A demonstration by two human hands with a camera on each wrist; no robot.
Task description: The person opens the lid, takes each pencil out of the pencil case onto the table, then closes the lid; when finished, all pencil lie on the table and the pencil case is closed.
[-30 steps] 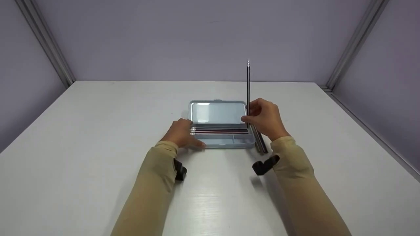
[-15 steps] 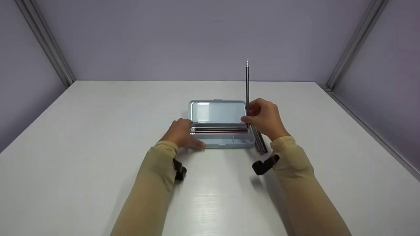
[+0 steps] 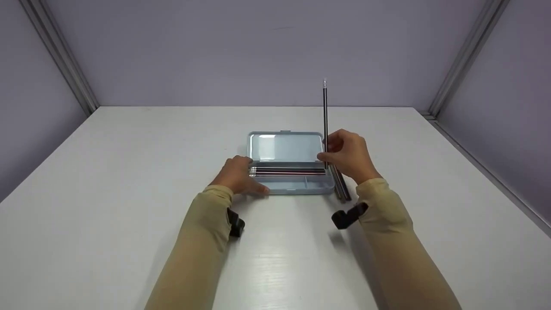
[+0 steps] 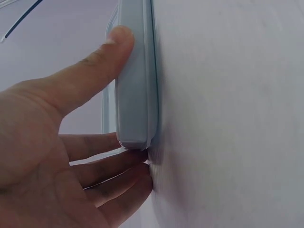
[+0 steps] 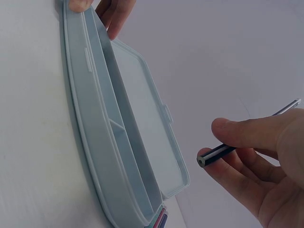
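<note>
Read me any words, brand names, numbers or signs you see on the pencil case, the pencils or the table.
None can be read.
Pale blue plastic pencil case: lid and tray plain, no label visible.
Dark striped pencil held upright in the right hand: no print legible.
Pencils lying in the case: too small to tell.
White table: unmarked.

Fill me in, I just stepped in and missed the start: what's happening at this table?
A person is working at an open light-blue plastic pencil case on the white table. The left hand braces the case's left end, thumb along its front wall. The right hand pinches a dark striped pencil upright beside the case's right end. Several pencils lie in the tray; more loose pencils rest on the table beside it.
</note>
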